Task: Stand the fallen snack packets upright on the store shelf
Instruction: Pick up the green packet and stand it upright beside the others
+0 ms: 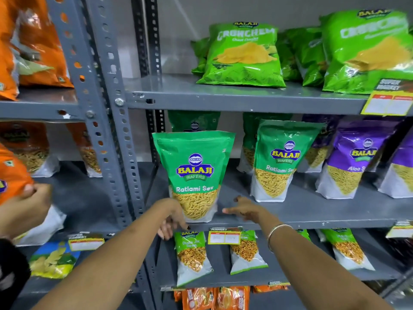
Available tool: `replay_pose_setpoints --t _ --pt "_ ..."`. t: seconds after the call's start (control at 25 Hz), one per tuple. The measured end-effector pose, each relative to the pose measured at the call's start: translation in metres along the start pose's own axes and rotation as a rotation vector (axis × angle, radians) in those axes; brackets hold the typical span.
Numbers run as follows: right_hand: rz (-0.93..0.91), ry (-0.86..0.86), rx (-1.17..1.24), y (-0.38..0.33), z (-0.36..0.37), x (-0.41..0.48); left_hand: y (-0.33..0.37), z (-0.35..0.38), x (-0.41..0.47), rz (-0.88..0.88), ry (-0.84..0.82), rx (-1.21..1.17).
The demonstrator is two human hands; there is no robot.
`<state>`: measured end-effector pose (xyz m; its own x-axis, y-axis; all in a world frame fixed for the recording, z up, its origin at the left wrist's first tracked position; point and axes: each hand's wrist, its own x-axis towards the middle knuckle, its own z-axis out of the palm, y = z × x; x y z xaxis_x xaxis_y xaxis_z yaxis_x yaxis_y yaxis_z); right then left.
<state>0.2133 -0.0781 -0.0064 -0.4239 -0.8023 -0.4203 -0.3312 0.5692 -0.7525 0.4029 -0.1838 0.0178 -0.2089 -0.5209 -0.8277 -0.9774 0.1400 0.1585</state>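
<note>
Two hands, mine, flank the Ratlami Sev packet (193,175), which stands upright at the shelf (312,211) front edge: left hand (172,218) at its base, right hand (243,210) beside it, both spread, gripping nothing. Step: release. Next: check it balances unsupported.

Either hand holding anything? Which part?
Nothing held. Both the left hand and right hand are open, flanking the base of the Ratlami Sev packet, which stands upright.

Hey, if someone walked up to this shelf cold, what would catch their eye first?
Probably the big green Ratlami Sev packet standing upright at the front edge of the middle shelf, with the left hand and right hand open either side of its base. Next, the bright green Crunchem bags leaning on the shelf above.
</note>
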Motion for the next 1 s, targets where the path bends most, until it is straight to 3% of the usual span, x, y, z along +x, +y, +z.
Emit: replay_pose_setpoints --t 0.08,0.16,0.32,0.44,0.6,0.8,1.0 --pt "0.067 0.028 -0.061 0.022 -0.03 0.0 0.032 0.006 0.0 0.011 -0.175 0.096" --pt "0.135 0.165 -0.094 0.05 -0.068 0.006 0.074 0.014 -0.003 0.104 -0.212 0.112" --pt "0.078 0.406 0.154 0.101 -0.143 0.039 0.157 0.023 0.024 0.465 0.136 -0.226" --pt "-0.06 0.302 0.378 0.117 -0.176 0.069 0.204 0.032 0.05 0.559 0.368 -0.443" --pt "-0.196 0.11 0.37 0.121 -0.184 0.085 0.234 0.048 0.078 0.544 0.492 -0.646" --pt "-0.255 0.097 0.446 0.132 -0.176 0.073 0.233 0.076 0.071 0.494 0.613 -0.686" --pt "-0.254 0.129 0.306 0.139 -0.172 0.043 0.221 0.096 0.039 0.479 0.653 -0.605"
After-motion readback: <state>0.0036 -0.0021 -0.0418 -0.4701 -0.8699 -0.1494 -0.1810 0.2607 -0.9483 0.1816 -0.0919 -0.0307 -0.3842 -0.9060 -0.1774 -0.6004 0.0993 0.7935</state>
